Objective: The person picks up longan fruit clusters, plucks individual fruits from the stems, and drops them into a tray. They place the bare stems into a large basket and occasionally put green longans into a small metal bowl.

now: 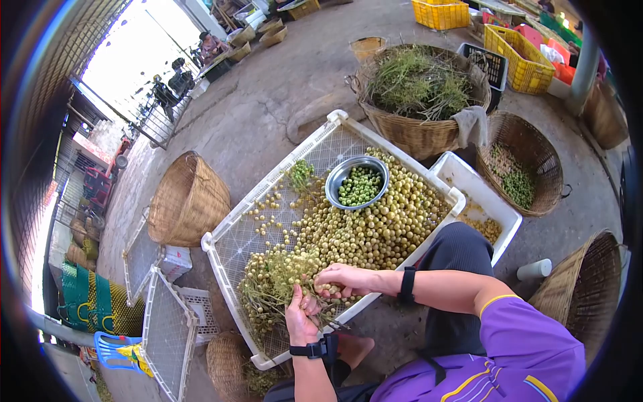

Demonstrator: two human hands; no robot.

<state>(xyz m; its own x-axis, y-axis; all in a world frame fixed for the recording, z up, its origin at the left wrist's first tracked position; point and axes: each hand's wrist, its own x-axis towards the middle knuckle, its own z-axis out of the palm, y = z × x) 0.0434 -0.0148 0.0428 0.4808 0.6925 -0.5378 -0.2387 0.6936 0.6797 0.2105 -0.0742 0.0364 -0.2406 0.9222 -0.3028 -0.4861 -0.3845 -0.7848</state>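
My left hand (303, 317) is closed around thin stems of a fruit cluster (287, 269) at the near left of a white mesh tray (329, 142). Beside it, my right hand (343, 279) has its fingers curled in on small round yellow-green fruits at the cluster's edge; the fingers partly hide them. Loose fruits of the same kind (365, 233) are heaped across the middle and right of the tray. On that heap rests a metal bowl (328, 192) with smaller, greener fruits (360, 187) in it. A green sprig (301, 173) lies near the tray's far left side.
A wicker basket of stripped stems (418, 84) stands beyond the tray. Right of it are a white bin (512, 224) and a basket (552, 151) with green and pale pieces. Another basket (184, 208) leans at left, near mesh trays (167, 335). A person (211, 47) sits far off.
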